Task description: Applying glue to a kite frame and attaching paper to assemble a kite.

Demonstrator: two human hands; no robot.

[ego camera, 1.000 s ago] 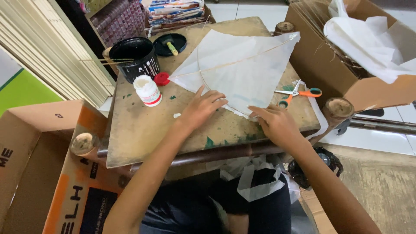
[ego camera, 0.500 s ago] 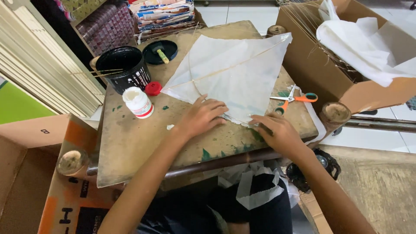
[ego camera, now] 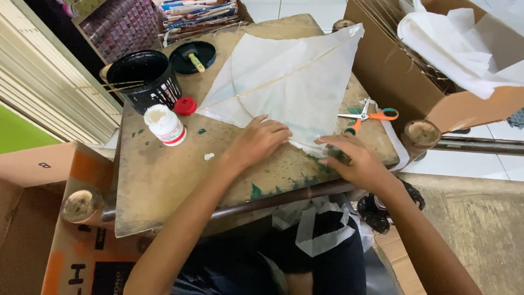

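Kite paper (ego camera: pixel 295 82), a white diamond sheet with thin stick ribs, lies flat on the worn wooden surface (ego camera: pixel 164 180), covering its middle and far right part; its long axis runs from the near edge, where the hands are, up to the far right corner. Left hand (ego camera: pixel 256 143) rests palm down, fingers loosely curled and pressing on the sheet's near-left edge, gripping nothing that shows. Right hand (ego camera: pixel 355 164) lies just beside it at the near right edge of the surface, fingers flat and stretched leftward onto the paper's near corner, pinning it rather than clasping it; whether anything is tucked under the fingertips cannot be told. Both hands touch the sheet at its near tip, so the rest of the paper lies away from them, up and slightly right; the right hand is nearer the actual corner. Orange-handled scissors (ego camera: pixel 371 116) lie on the right edge of the surface, just beyond the right hand, partly on the paper's border. White glue bottle (ego camera: pixel 165 125) with its red cap (ego camera: pixel 185 106) off beside it stands near the left edge, with a black bucket (ego camera: pixel 143 79) behind it at the far left corner and a black lid (ego camera: pixel 192 57) holding a small brush next to that. Cardboard box (ego camera: pixel 393 71) with white sheets stands off the right side.
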